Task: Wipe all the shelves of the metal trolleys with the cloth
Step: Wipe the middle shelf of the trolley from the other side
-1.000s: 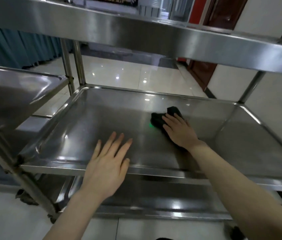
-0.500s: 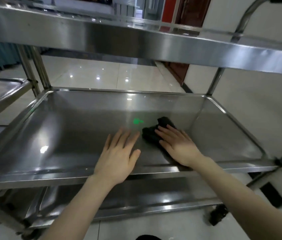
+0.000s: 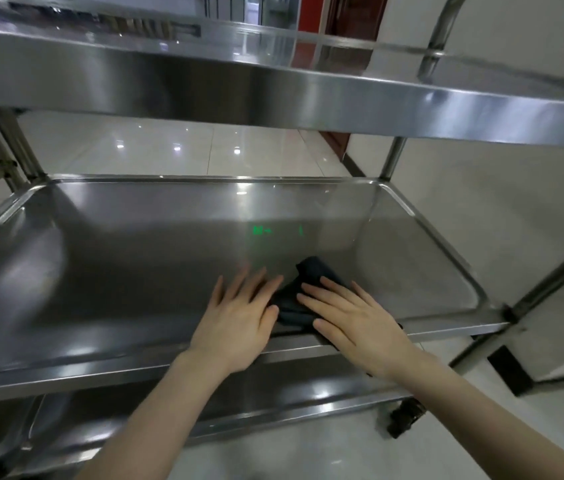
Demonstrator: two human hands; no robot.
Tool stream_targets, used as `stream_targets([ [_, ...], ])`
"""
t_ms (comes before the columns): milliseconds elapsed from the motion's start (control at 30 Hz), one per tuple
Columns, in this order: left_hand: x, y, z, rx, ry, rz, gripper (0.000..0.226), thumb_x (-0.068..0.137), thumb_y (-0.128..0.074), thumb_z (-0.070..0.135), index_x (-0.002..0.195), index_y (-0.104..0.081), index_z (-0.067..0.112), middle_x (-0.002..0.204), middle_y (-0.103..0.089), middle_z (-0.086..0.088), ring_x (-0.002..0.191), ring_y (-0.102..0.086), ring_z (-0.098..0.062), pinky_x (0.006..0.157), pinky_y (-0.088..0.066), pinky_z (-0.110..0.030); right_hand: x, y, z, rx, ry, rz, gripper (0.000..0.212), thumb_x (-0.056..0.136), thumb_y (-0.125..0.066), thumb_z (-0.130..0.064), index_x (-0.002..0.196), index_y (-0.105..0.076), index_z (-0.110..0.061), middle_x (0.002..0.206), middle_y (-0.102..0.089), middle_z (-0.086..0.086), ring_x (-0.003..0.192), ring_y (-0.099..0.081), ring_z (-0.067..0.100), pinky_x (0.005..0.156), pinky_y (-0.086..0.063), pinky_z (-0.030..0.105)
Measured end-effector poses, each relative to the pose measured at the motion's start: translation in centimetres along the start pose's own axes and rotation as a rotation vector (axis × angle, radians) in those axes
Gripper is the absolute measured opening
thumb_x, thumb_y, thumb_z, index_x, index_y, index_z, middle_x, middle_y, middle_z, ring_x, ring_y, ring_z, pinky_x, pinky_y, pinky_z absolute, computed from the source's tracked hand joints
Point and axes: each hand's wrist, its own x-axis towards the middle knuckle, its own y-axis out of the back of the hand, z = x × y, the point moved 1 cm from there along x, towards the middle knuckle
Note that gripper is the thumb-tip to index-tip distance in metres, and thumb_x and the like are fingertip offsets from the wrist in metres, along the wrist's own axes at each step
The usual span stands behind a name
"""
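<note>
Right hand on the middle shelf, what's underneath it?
A dark cloth lies under the right hand, pressed flat on the middle shelf. Its far end shows beyond the fingers; the part beneath the palm is hidden.

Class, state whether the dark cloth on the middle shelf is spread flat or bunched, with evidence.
Bunched. The dark cloth shows folds and a raised lump ahead of the right hand, which presses it with straight fingers.
</note>
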Motion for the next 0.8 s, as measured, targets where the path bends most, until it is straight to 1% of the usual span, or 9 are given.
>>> stream_targets([
  [67,0.2,-0.5,0.9,0.041,-0.01,0.011,0.056,0.097,-0.014,0.048,0.151,-0.012,0.036,0.161,-0.014,0.007,0.149,0.004,-0.016,0.12,-0.004,-0.047,3.2,-0.1,3.0,-0.009,-0.086,0.01,0.049,0.102,-0.024,-0.05,0.15,-0.026,-0.041,0.158,-0.018,-0.023,0.148,-0.007,0.003,0.119,-0.006,0.034],
  [200,0.1,-0.4,0.7,0.072,-0.023,0.023,0.064,0.089,-0.001,0.051,0.151,-0.008,0.038,0.161,-0.011,0.009,0.149,0.005,-0.015,0.121,-0.003,-0.046,11.3,0.1,8.7,-0.012,-0.405,0.014,0.049,0.105,-0.024,-0.044,0.153,-0.023,-0.035,0.161,-0.016,-0.016,0.149,-0.004,0.009,0.12,-0.003,0.042],
  [267,0.2,-0.4,0.9,0.084,-0.032,0.01,0.064,0.089,0.001,0.052,0.151,-0.008,0.04,0.161,-0.011,0.012,0.148,0.006,-0.014,0.121,-0.003,-0.045,13.4,-0.1,9.2,-0.005,-0.45,0.026,0.049,0.105,-0.024,-0.043,0.153,-0.025,-0.032,0.161,-0.017,-0.014,0.15,-0.005,0.012,0.119,-0.003,0.045],
  [367,0.5,-0.4,1.0,0.048,-0.029,-0.03,0.061,0.091,-0.001,0.055,0.15,-0.007,0.043,0.16,-0.012,0.016,0.148,0.006,-0.011,0.121,-0.001,-0.044,11.4,-0.5,7.6,0.035,-0.31,-0.009,0.048,0.105,-0.023,-0.044,0.152,-0.023,-0.035,0.161,-0.017,-0.017,0.149,-0.004,0.009,0.121,-0.001,0.045],
  [500,0.8,-0.5,0.9,0.148,-0.087,-0.051,0.062,0.091,-0.003,0.058,0.15,0.002,0.042,0.16,-0.012,0.015,0.148,0.008,-0.013,0.12,0.002,-0.047,0.7,0.2,5.1,0.001,-0.076,0.015,0.048,0.104,-0.023,-0.048,0.151,-0.026,-0.04,0.158,-0.019,-0.023,0.148,-0.005,0.004,0.119,-0.001,0.035],
  [567,1.4,-0.4,2.1,0.176,-0.139,-0.053,0.064,0.09,-0.005,0.058,0.151,-0.002,0.04,0.16,-0.013,0.012,0.149,0.007,-0.016,0.12,0.002,-0.049,-3.8,1.0,4.6,-0.022,-0.081,-0.016,0.05,0.103,-0.015,-0.052,0.151,-0.022,-0.043,0.157,-0.01,-0.028,0.147,0.004,-0.002,0.12,0.005,0.033],
  [667,3.0,-1.2,5.0,0.05,-0.138,-0.061,0.06,0.094,-0.016,0.056,0.152,-0.011,0.038,0.16,-0.018,0.009,0.149,0.003,-0.015,0.12,-0.001,-0.048,-5.6,1.7,4.8,-0.031,-0.12,-0.045,0.05,0.1,-0.008,-0.053,0.15,-0.014,-0.049,0.154,0.001,-0.033,0.144,0.013,-0.007,0.117,0.015,0.029],
  [733,3.8,-1.8,6.4,0.015,-0.106,-0.04,0.06,0.094,-0.016,0.055,0.152,-0.01,0.038,0.159,-0.019,0.009,0.149,0.003,-0.013,0.121,-0.003,-0.046,-4.6,1.5,5.2,-0.051,-0.159,-0.02,0.05,0.1,-0.012,-0.053,0.15,-0.013,-0.049,0.154,0.0,-0.033,0.145,0.01,-0.005,0.119,0.01,0.03],
  [800,4.0,-2.0,6.8,0.051,-0.138,-0.002,0.06,0.094,-0.013,0.053,0.152,-0.013,0.036,0.158,-0.023,0.008,0.149,-0.001,-0.014,0.121,-0.006,-0.046,-2.5,1.1,6.9,-0.025,-0.209,0.017,0.049,0.102,-0.02,-0.051,0.151,-0.019,-0.045,0.157,-0.008,-0.028,0.148,0.001,0.0,0.119,0.002,0.033],
])
